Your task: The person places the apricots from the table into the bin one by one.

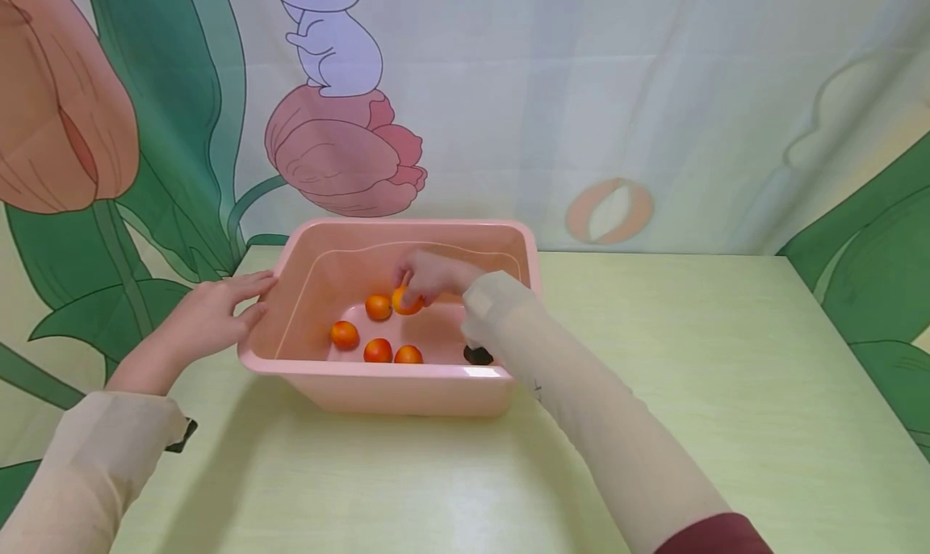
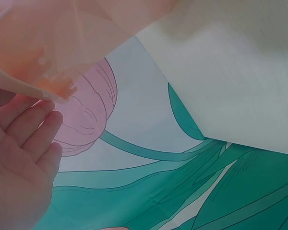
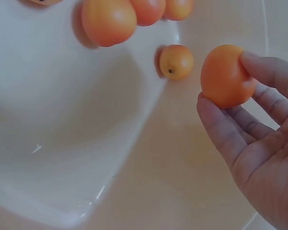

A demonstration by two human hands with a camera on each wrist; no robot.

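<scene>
A pink plastic tub [image 1: 417, 391] stands on the table near the back wall. Inside it, my right hand [image 1: 430, 276] pinches a round orange fruit [image 3: 226, 76] between thumb and fingers, held up off the tub floor. Several similar fruits lie on the floor of the tub, among them one fruit [image 1: 379, 307] just left of the held one and another fruit [image 1: 345, 335] farther left. My left hand [image 1: 207, 316] rests at the tub's left rim, its fingers fairly straight against the edge; in the left wrist view the thumb is hidden.
The pale green table [image 1: 690, 392] extends to the right and in front of the tub. Behind hangs a cloth [image 1: 494, 110] printed with flowers and a white animal. A small dark piece [image 1: 478, 354] shows under the right sleeve, inside the tub's front wall.
</scene>
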